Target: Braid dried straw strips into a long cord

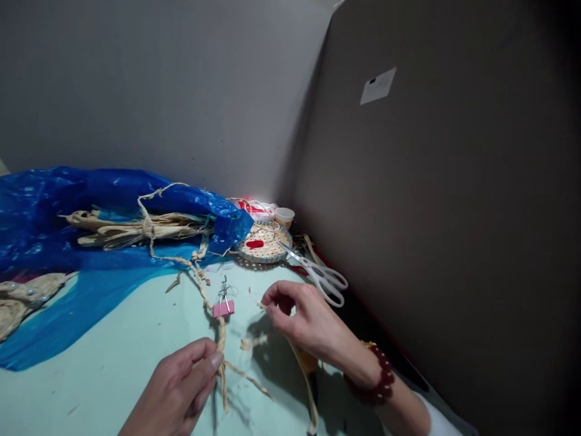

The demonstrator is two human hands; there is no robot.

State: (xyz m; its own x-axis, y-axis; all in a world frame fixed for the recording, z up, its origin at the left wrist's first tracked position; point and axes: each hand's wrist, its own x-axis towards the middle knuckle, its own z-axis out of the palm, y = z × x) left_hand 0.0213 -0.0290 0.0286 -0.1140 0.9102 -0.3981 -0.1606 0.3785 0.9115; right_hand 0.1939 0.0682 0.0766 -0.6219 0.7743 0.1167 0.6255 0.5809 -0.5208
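Observation:
My left hand (184,384) pinches a braided cord of dried plant fibre (221,333) between thumb and fingers. Loose strand ends spread out below the grip. Just above that hand, a pink binder clip (223,309) is clamped on the cord, which runs on up to the blue plastic. My right hand (299,315) is raised to the right of the cord, thumb and fingertips pressed together on a thin fibre strand. Below its palm hangs a flat fibre strip (305,381); whether this belongs to the pinched strand I cannot tell.
Blue plastic (113,181) with a tied fibre bundle (136,229) lies at left. At the back are a round woven tray (267,251), white-handled scissors (323,277) and a cup (284,216). A fibre scrap (246,344) lies between my hands. A dark panel (431,212) stands at right.

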